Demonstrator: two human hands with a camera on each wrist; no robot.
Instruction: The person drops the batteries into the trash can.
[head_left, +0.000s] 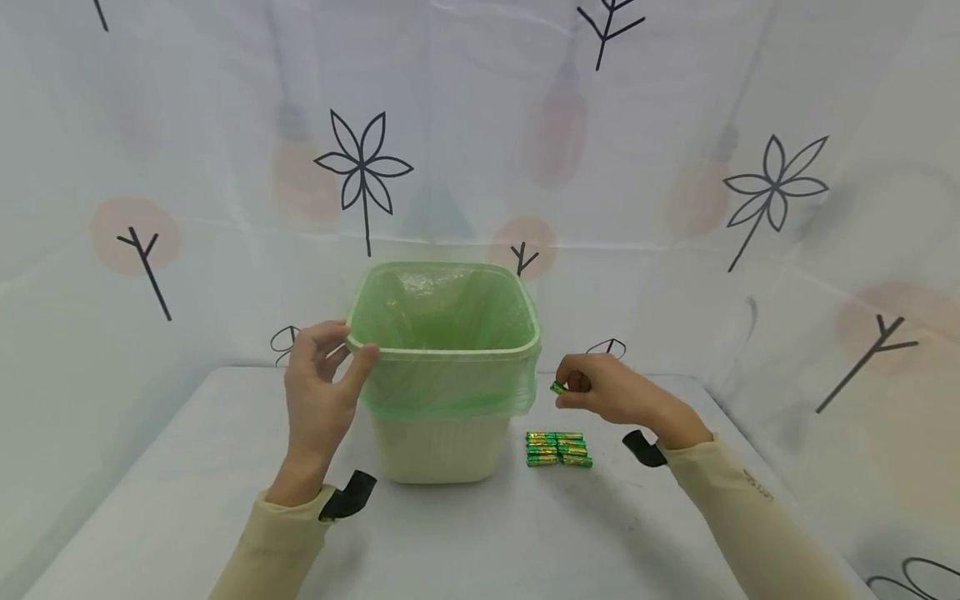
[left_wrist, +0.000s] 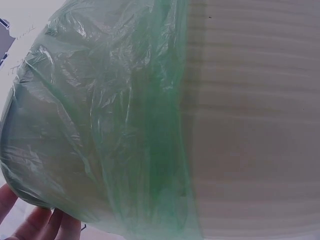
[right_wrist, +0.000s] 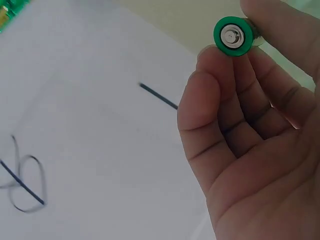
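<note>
A cream trash bin stands on the table with a green plastic liner folded down over its rim. My left hand holds the bin's left front corner, thumb at the front rim and fingers at the side. In the left wrist view, fingertips press against the lined rim. To the right of the bin, my right hand pinches a green battery between thumb and fingers, its metal end facing the wrist camera. Below that hand, several green-and-gold batteries lie in two neat columns.
The white table runs up to a pale curtain printed with line-drawn flowers and twigs, which also closes in both sides. The bin's tall walls rise between my two hands.
</note>
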